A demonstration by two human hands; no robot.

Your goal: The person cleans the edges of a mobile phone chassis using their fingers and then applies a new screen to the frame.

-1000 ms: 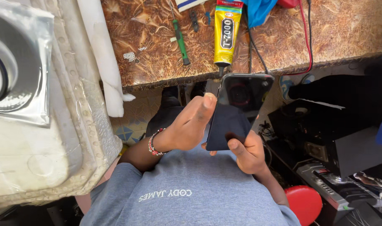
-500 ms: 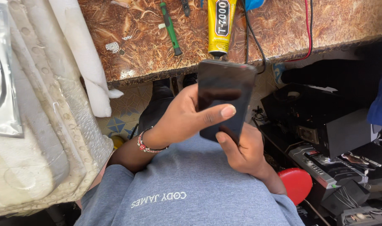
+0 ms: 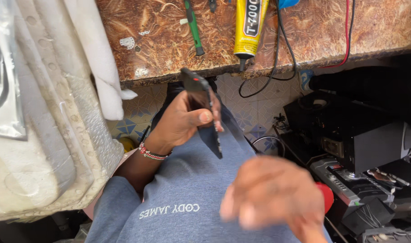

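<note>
Phone: the dark phone (image 3: 204, 112) is held edge-on below the front edge of the desk (image 3: 304, 36), above the person's lap, tilted so that only its thin side shows.
Left hand: the left hand (image 3: 185, 119) has a closed grip on the phone, thumb along one face and fingers behind the other; a beaded bracelet (image 3: 152, 153) is on the wrist.
Right hand: the right hand (image 3: 270, 198) is apart from the phone, lower and nearer to the camera, blurred, with fingers spread and nothing in it.
On the desk: a yellow glue tube (image 3: 251, 27) points its nozzle over the edge, a green-handled tool (image 3: 194, 27) lies beside it, and black and red cables (image 3: 282, 63) hang down.
Around: white foam packing (image 3: 48, 135) is on the left, black electronic boxes (image 3: 349, 130) are on the right.
Risk: I judge that the phone can slip, because only one hand pinches it by its thin sides; it would fall on the lap or on the tiled floor (image 3: 255, 108). The hanging cables are near and could catch it.
</note>
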